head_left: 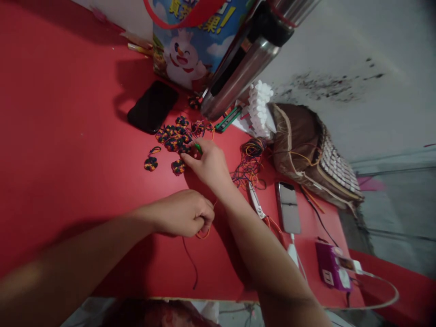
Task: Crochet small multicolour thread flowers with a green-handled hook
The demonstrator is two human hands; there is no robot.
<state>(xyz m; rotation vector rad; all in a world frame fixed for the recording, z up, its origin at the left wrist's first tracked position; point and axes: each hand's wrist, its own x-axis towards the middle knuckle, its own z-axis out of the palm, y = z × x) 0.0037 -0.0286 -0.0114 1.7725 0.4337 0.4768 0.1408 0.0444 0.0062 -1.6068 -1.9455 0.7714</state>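
Reaching forward across the red table (51,136), the right hand (207,164) rests its fingertips at the near edge of a cluster of small multicoloured crocheted pieces (175,136), with a green-tipped tool (198,148) — probably a hook — showing at its fingers. Whether the hand actually pinches the tool or a piece I cannot tell. The left hand (184,213) sits nearer the body, at about 7 o'clock from the right one, curled shut on a loop of orange thread (203,234); a dark strand (190,263) trails from it toward the table's near edge. Holding the thread back there likely keeps it taut and clear of the work.

The pieces lie gathered in one patch, two strays at 8 o'clock of it, so they seem sorted within easy reach. A tangle of coloured yarn (250,163) sits at 3 o'clock of the right hand — close enough to feed from. A black pouch (153,106) lies at 10 o'clock of the cluster, a steel flask (245,63) at 1 o'clock, a phone (289,206) charging at 4 o'clock.
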